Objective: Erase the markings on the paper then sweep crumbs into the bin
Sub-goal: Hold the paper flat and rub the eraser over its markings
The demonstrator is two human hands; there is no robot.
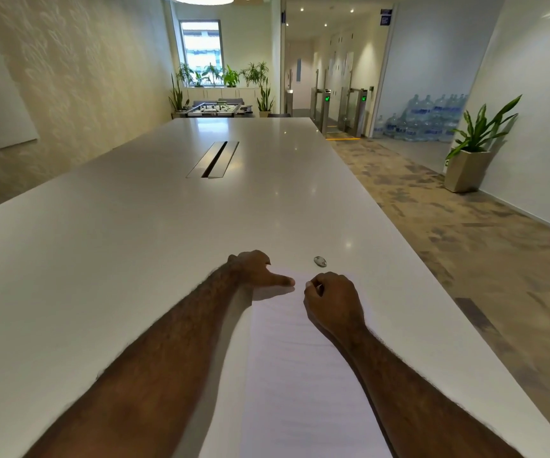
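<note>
No bin in view; only container is a pale square planter [467,170] at 2 o'clock on the carpet, holding a green leafy plant [480,127]. More potted plants [224,76] at 12 o'clock under the far window, and stacked water bottles [422,119] at 1 o'clock behind the glass wall.

Lined white paper [300,375] flat on the white table [101,242], at 6 o'clock from the table's middle, long axis running 6 to 12 o'clock, far short edge pointing toward 12. Markings too faint to make out.

Left hand [257,269] at the paper's far left corner, thumb stretched toward 3 o'clock and pressing the sheet, the other fingers curled down over the table just beyond the paper's edge. Right hand [331,297] resting on the paper's far right part, fingers curled into a loose fist and pinching something small and pale at the fingertips, too hidden to name. Paper lying under both hands, most of its length trailing toward 6 o'clock between the forearms.

Small round grey object [320,261] on the table at 12 o'clock from the right hand, just beyond the paper's far edge, apart from the fingers. Metal cable slot [214,159] farther along toward 12.
</note>
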